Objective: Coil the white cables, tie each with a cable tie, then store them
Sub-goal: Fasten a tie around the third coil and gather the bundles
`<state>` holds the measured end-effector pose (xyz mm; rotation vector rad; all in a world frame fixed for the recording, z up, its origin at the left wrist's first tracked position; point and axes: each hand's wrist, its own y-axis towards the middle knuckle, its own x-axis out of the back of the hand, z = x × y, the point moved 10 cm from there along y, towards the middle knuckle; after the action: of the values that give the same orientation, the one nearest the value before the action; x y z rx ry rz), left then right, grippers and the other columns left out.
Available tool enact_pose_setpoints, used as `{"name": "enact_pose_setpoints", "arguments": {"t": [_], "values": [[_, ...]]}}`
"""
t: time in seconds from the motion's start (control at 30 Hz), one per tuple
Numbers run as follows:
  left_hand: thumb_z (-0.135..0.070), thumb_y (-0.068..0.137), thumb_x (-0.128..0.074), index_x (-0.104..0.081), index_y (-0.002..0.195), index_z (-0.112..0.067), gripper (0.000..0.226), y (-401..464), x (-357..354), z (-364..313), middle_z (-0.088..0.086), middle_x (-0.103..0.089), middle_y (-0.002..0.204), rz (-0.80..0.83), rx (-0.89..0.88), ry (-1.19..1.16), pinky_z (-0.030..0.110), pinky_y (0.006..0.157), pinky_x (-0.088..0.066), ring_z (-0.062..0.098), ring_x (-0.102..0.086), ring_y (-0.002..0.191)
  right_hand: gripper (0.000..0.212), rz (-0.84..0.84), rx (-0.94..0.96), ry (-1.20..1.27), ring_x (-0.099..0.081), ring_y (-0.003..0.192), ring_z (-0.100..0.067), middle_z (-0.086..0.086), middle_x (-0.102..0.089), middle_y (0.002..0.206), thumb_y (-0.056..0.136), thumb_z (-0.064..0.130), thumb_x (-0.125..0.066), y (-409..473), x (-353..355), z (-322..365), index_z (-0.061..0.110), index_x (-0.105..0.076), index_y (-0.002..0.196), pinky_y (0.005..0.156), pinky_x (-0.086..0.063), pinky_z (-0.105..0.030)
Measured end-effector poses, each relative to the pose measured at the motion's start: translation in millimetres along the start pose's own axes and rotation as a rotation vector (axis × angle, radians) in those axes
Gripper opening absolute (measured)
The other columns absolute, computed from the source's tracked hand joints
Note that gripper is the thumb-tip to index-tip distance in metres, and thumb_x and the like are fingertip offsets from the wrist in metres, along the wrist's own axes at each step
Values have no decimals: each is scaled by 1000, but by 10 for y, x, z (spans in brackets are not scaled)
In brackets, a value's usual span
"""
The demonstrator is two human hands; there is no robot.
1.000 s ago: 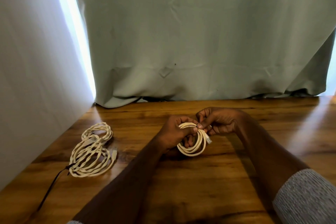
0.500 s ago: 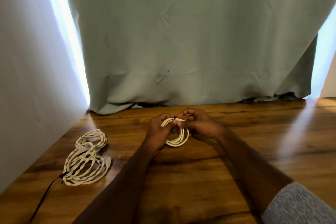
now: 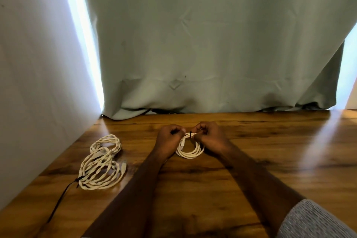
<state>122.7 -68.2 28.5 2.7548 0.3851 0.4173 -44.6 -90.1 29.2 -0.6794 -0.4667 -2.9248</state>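
Glossy wood-grain table (image 3: 251,170). Bundled twisted white cables (image 3: 102,162) lie at 9 o'clock. Small round white cable coil (image 3: 190,149) is held at centre: left hand (image 3: 170,140) and right hand (image 3: 210,138) curled, fingers pinched on coil top at black cable tie (image 3: 190,134).

Two bundles of white cable are on the wooden table (image 3: 222,179): one small coil (image 3: 190,150) between the hands, and one larger twisted bundle (image 3: 100,164) well off to the left; how many separate cables make up the larger one cannot be told. Two black ties show, one small tie (image 3: 190,134) on the top of the small coil and one long tie (image 3: 63,197) trailing from the larger bundle. Two hands are in view, the left hand (image 3: 170,139) and the right hand (image 3: 209,137), along with one grey sleeve (image 3: 313,220) and one curtain (image 3: 212,44).
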Motion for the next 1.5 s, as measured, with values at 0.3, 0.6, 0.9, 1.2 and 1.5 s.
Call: {"name": "enact_pose_setpoints", "arguments": {"t": [0.3, 0.6, 0.9, 1.2, 1.5], "values": [[-8, 90, -63, -73, 91, -15, 12, -270, 359, -201, -5, -69, 88, -163, -140, 204, 4, 68, -41, -3, -60, 82, 18, -20, 10, -153, -69, 70, -11, 6, -71, 77, 66, 13, -74, -155, -210, 110, 24, -70, 80, 60, -58, -33], [-11, 89, -68, -73, 93, -10, 6, -886, 1247, -775, -3, -68, 87, -360, -335, 328, 5, 68, -42, 1, -60, 81, 7, 41, 35, -187, -66, 80, -9, 10, -70, 84, 77, 23, -72, -426, -641, 384, 27, -70, 83, 64, -50, -26], [-31, 79, -68, -72, 83, -16, 16, -1328, 2899, -208, 5, -73, 87, -626, 243, 588, 33, 76, -54, 28, -68, 84, 12, 12, -27, -249, -64, 78, -9, 9, -70, 82, 76, 34, -77, -631, -665, 464, 26, -69, 80, 60, -47, -26], [-40, 68, -85, -64, 97, -15, 44, -1440, 2667, 139, 7, -68, 103, -332, 580, 482, 39, 86, -57, 26, -66, 94, 12, -7, -132, -247, -65, 78, -16, 4, -69, 80, 73, 28, -77, -724, -622, 426, 22, -68, 76, 60, -46, -28], [-54, 40, -85, -71, 93, -30, 60, -826, 2583, 1036, -11, -75, 88, -185, 504, 439, 38, 73, -62, 10, -72, 80, 11, -15, -125, -251, -68, 71, -18, 4, -69, 71, 67, 23, -76, -825, -522, 457, 19, -68, 73, 64, -60, -36]]}}
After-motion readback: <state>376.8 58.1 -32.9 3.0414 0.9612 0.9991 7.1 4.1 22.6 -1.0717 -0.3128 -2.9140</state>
